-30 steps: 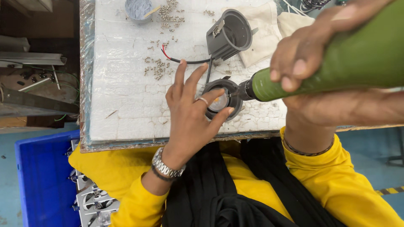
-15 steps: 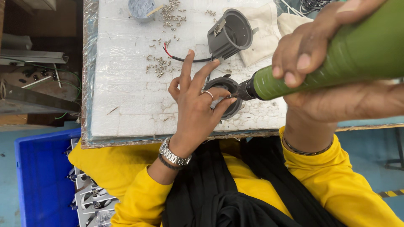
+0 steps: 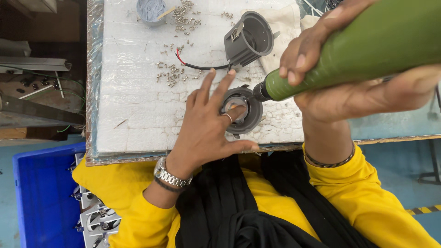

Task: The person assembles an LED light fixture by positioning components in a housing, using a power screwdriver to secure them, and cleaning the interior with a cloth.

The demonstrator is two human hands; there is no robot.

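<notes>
1. My left hand (image 3: 209, 133) rests on the round grey ring (image 3: 242, 115) in the middle of the frame. My fingers are spread wide, and one fingertip presses down inside the ring to keep it in place.
2. My right hand (image 3: 349, 87) is wrapped tight around the fat green driver (image 3: 367, 50) at the upper right. Its dark tip touches the ring's right edge.
3. I think the tip could slip off and poke my finger, because my finger sits so close to it.
4. I think the ring could spin or slide, because only one finger pins it down.
5. The ring looks hard and smooth, like plastic or metal, with a pale round hole in the middle.
6. The white board (image 3: 133, 101) under it is bumpy and cracked, like foam.
7. A grey cup-shaped lamp body (image 3: 248, 39) lies on its side near the top, with a red and black wire (image 3: 195, 65) curling out.
8. Tiny shiny screws (image 3: 172, 73) are scattered at the upper left. A bump could knock them off the board.
9. A blue bin (image 3: 39, 197) with shiny metal parts sits at the lower left.
</notes>
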